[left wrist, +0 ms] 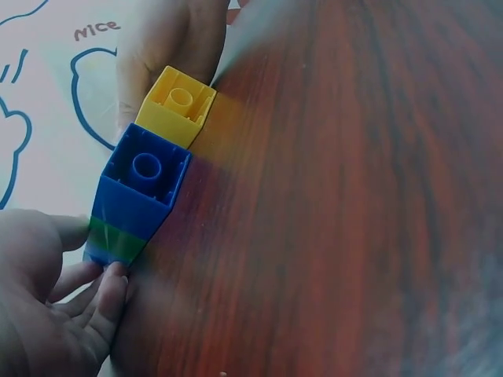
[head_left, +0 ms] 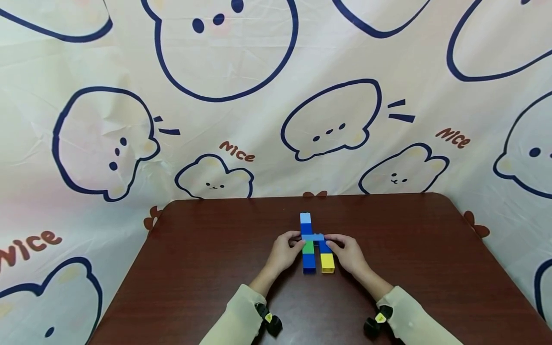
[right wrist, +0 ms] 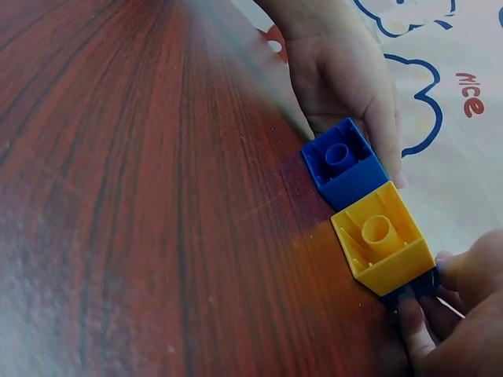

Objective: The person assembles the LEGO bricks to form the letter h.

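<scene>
A toy building-block assembly lies on the table, its hollow undersides facing the person. Its longer column has a light blue block (head_left: pixel 305 218) at the far end, then dark blue, a flat light blue crosspiece (head_left: pixel 316 237), a green block (head_left: pixel 308 247) and a dark blue block (head_left: pixel 308 264). Beside it, a shorter column hangs off the crosspiece: a dark blue block (head_left: pixel 325 247) and a yellow block (head_left: pixel 327 263). My left hand (head_left: pixel 282 253) pinches the longer column around the green block. My right hand (head_left: pixel 348 255) pinches the shorter column at its dark blue block.
The dark brown wooden table (head_left: pixel 207 268) reaches back to a pale cloth (head_left: pixel 267 120) printed with cartoon outlines. Dark wrist devices with straps sit at both cuffs, close above the tabletop.
</scene>
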Tool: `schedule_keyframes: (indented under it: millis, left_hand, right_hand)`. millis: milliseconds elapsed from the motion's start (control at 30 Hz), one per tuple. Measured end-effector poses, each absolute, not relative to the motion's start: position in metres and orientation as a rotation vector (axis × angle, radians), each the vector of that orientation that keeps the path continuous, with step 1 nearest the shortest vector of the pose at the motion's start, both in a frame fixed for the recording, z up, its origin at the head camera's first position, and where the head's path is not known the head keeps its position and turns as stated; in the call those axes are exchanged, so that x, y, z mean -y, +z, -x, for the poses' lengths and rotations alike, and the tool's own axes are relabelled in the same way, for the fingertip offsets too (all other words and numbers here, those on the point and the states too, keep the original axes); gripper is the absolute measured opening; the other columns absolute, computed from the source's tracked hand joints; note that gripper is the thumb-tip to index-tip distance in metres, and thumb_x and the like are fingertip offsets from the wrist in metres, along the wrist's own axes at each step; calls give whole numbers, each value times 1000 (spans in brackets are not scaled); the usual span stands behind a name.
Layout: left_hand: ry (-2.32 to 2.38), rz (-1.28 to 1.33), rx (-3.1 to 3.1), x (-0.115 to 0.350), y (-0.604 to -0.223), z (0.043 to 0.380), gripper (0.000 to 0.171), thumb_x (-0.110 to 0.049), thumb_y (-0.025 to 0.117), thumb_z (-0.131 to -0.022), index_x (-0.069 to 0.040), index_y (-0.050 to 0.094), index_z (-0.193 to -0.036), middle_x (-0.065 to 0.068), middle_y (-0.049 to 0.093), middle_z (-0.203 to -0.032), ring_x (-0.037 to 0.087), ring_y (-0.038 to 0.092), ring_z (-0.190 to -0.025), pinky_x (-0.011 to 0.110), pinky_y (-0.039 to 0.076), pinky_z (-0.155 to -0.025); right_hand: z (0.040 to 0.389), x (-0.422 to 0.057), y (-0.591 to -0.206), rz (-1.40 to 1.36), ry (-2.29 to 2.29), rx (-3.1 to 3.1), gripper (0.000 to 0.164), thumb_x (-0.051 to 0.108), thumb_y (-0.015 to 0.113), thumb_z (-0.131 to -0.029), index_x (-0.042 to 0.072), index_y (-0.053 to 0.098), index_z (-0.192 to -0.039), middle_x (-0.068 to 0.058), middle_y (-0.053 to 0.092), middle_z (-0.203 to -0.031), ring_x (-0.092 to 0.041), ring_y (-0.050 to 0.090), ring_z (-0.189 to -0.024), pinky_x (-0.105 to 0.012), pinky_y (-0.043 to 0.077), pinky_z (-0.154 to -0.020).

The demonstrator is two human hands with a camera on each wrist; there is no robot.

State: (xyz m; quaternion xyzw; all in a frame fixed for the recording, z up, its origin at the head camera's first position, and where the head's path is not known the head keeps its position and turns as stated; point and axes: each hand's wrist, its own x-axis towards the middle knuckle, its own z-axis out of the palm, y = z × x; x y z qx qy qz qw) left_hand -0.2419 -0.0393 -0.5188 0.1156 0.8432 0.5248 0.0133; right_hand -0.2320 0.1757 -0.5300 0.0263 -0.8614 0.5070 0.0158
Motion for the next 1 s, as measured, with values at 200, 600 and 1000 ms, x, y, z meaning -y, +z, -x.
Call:
schedule_keyframes:
  millis: [200, 600, 1000]
  left_hand:
    - [1607, -383, -2659, 38, -520, 243, 35, -16, 65, -101, 6, 63, -128, 14, 69, -113, 25, 67, -100, 37, 58, -83]
    - [1607, -379, -2608, 44, -515, 244, 39, -20, 65, -102, 3, 60, -132, 16, 66, -119, 28, 66, -103, 41, 58, -85]
    - [1216, -461, -2845, 69, -479, 254, 49, -29, 64, -102, -2, 55, -142, 17, 59, -137, 32, 56, -127, 50, 47, -106]
  right_hand:
    - [232, -176, -530, -67, 1581, 2683, 26, 13, 62, -103, 4, 71, -126, -15, 68, -127, -33, 62, -120, -52, 50, -101]
    - [235, -179, -529, 20, 1599, 2696, 31, 24, 59, -105, 6, 70, -129, -15, 66, -132, -32, 58, -125, -52, 47, -105]
    - [238, -201, -497, -99, 1428, 2766, 44, 36, 56, -106, 7, 59, -140, -19, 55, -145, -39, 47, -136, -62, 37, -111]
